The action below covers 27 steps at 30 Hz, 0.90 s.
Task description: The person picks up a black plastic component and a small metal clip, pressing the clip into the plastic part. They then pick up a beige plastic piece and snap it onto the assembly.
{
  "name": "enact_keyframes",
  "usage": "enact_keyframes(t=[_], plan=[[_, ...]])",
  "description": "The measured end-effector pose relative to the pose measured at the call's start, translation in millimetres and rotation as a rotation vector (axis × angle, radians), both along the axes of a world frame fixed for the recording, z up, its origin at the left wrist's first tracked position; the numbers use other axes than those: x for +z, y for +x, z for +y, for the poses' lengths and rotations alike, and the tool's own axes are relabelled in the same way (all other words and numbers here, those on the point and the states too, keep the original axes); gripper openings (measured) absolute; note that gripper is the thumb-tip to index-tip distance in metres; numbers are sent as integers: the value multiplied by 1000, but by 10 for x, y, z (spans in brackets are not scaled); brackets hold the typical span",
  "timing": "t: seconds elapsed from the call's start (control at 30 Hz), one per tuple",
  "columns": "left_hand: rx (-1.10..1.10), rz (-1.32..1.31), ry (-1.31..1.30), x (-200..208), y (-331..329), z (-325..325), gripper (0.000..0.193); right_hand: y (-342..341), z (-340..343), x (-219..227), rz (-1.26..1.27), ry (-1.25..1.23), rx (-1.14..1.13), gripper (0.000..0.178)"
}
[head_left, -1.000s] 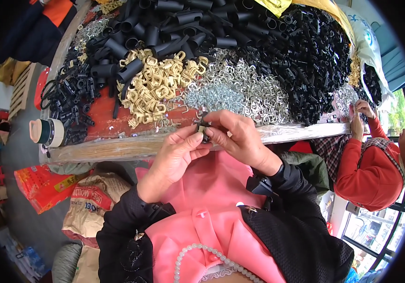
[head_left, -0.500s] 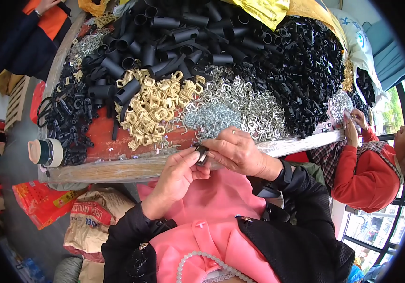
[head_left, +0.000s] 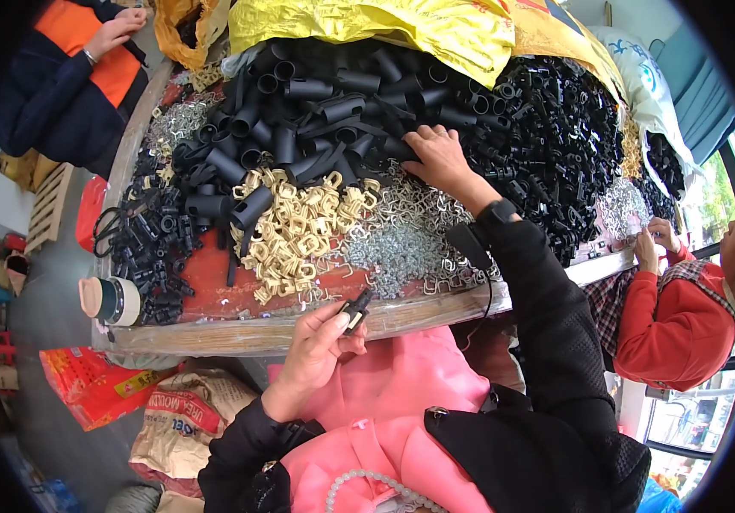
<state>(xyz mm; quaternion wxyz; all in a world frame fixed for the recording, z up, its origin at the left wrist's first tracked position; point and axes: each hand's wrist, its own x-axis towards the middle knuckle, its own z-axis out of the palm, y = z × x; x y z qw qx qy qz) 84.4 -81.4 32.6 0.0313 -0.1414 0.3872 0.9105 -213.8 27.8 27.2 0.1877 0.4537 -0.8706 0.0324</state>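
Observation:
Above my lap, near the table's front edge, my left hand (head_left: 318, 349) is closed on a small black plastic part (head_left: 356, 309), pinched between thumb and fingers with its narrow end pointing up. My right hand (head_left: 446, 161) is stretched out over the table, fingers apart, at the near edge of the heap of black plastic tubes (head_left: 339, 109). Its fingertips are at the end of one tube (head_left: 397, 149); whether they grip it I cannot make out. Below this hand are bent silver metal hooks (head_left: 419, 209) and a pile of small screws (head_left: 384, 256).
Beige plastic clips (head_left: 295, 227) lie left of the screws. Small black parts (head_left: 547, 145) heap up at right, others (head_left: 149, 227) at left beside a cup (head_left: 111, 301). A yellow bag (head_left: 367, 26) covers the back. A person in red (head_left: 671, 329) works at right; another person (head_left: 76, 81) stands far left.
My right hand has left the black part and reached forward to the black tubes. My left hand keeps the part, now tilted upward. The view has shifted, so the table appears lower.

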Motion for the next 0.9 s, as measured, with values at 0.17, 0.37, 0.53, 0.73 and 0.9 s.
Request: enact_keyframes(t=[0.17,0.37,0.53,0.73,0.9], plan=[[36,25,8,0,-6,45,26,275,449,386,-456,-362,116,29],[70,5,22,-24,-38,94,22,635,915,538,-1196,-868,155,28],[40,-20,-5,-64,-7,76,22,807,1189,483,-1587,-1169,168,32],[58,-58,13,-35,7,98,24,758,1348,459,-1542,-1826,277,33],[69,-84,20,-18,-23,123,27,720,1442,312,-1755,-1970,313,30]])
